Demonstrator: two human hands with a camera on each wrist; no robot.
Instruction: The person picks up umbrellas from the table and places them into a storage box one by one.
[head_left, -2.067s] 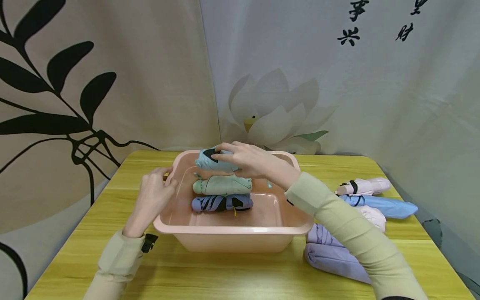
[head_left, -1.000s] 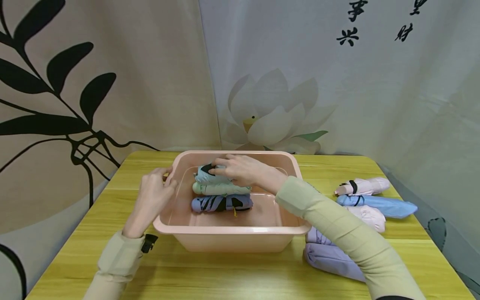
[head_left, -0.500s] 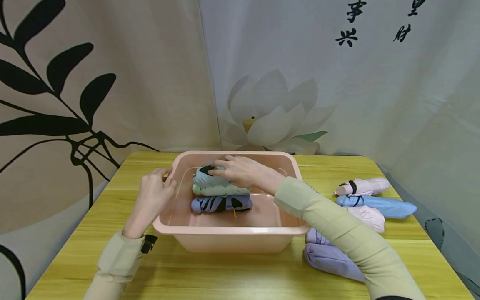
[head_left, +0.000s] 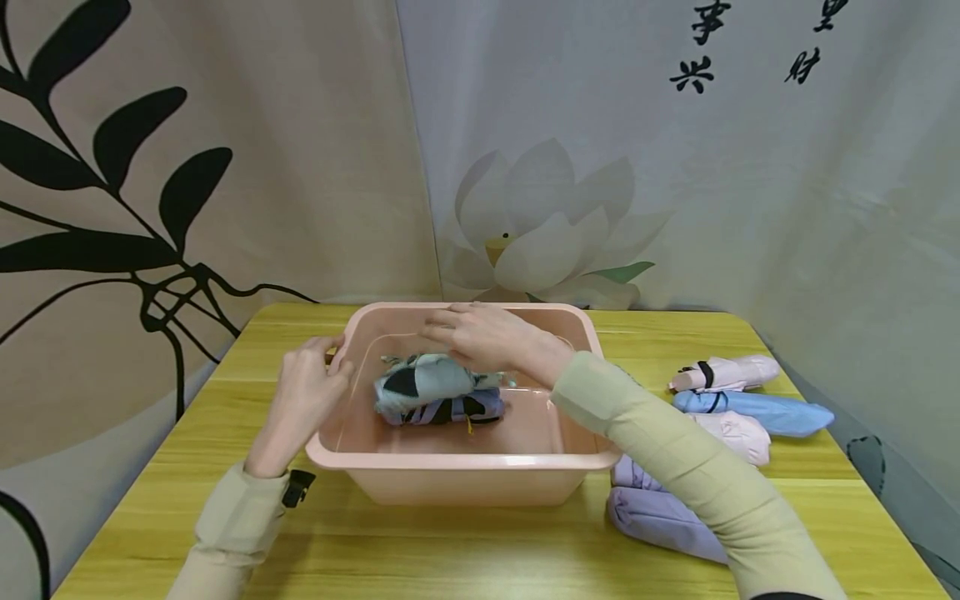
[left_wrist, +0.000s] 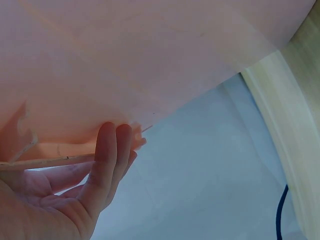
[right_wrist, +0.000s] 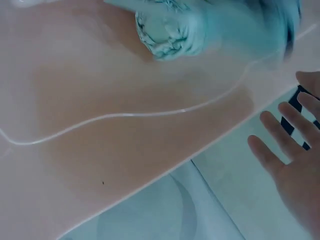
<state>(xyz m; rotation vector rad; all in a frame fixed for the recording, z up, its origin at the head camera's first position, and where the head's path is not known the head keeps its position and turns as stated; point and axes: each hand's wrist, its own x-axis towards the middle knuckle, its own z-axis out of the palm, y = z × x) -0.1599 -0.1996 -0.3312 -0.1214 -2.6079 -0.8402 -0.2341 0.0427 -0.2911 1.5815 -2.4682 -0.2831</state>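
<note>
A pink plastic basin [head_left: 472,461] holds several folded umbrellas. My left hand [head_left: 315,392] grips the basin's left rim; in the left wrist view its fingers [left_wrist: 106,150] reach underneath, against the outer wall. My right hand [head_left: 487,337] is over the back of the basin, fingers spread and holding nothing. Just in front of it, a pale teal folded umbrella with a black patch [head_left: 427,382] lies at a slant, overlapping a violet-blue black-patterned umbrella [head_left: 480,406]. The mint green umbrella is mostly hidden behind the teal one. The right wrist view shows a blurred teal umbrella [right_wrist: 225,30].
On the yellow wood-grain table [head_left: 420,550], right of the basin, lie a pale pink folded umbrella [head_left: 738,372], a blue one [head_left: 772,413], another pale pink one [head_left: 738,435] and purple ones [head_left: 660,521], partly behind the right sleeve. A printed curtain [head_left: 555,125] hangs behind.
My right hand lowered the teal umbrella into the basin behind the mint one, then let go and rose slightly. The umbrella rolled forward over the others. The left hand kept still.
</note>
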